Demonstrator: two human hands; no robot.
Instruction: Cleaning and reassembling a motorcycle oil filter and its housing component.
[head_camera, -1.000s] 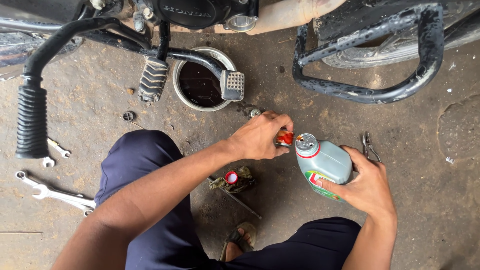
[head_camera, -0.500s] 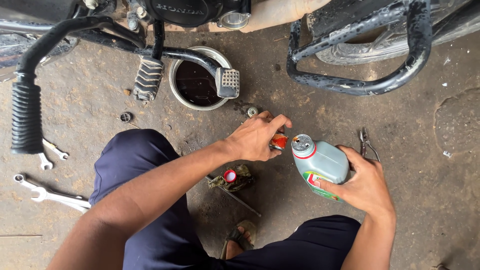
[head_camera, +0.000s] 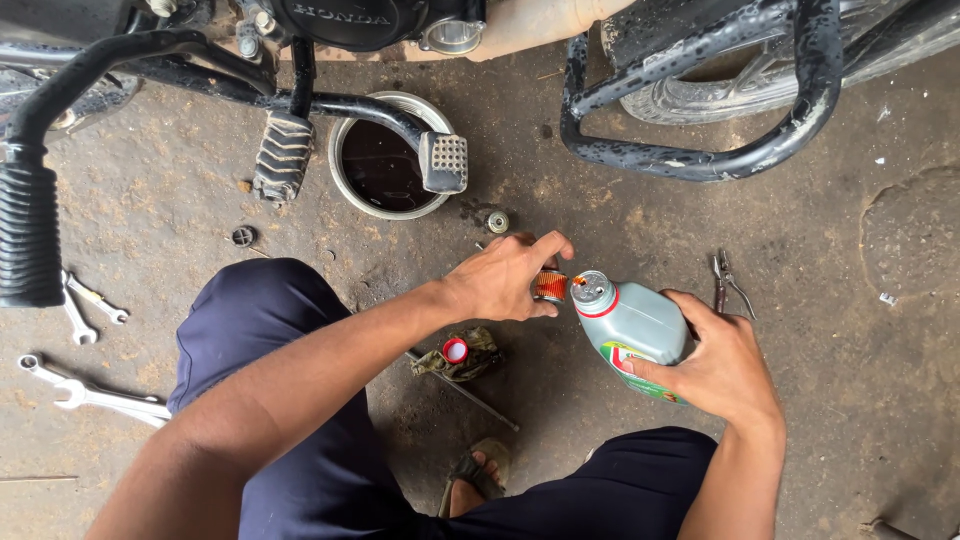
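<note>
Evenly lit by soft daylight; no hard shadows. Faint glare on wet crash bar (head_camera: 700, 150) and chrome cover (head_camera: 452, 36). Sharp focus throughout. Slight wide-angle curvature at edges.

Drain pan (head_camera: 345, 190) under the motorcycle (head_camera: 380, 25); wrenches (head_camera: 85, 395) left, pliers (head_camera: 728, 282) right.

Motorcycle repair workshop, seen at floor level. An oil-stained concrete floor (head_camera: 150, 210) carries loose spanners (head_camera: 85, 395), pliers (head_camera: 727, 280) and a drain pan of dark oil (head_camera: 385, 165) beneath a motorcycle's engine (head_camera: 370, 20) and footrest (head_camera: 30, 235).
</note>
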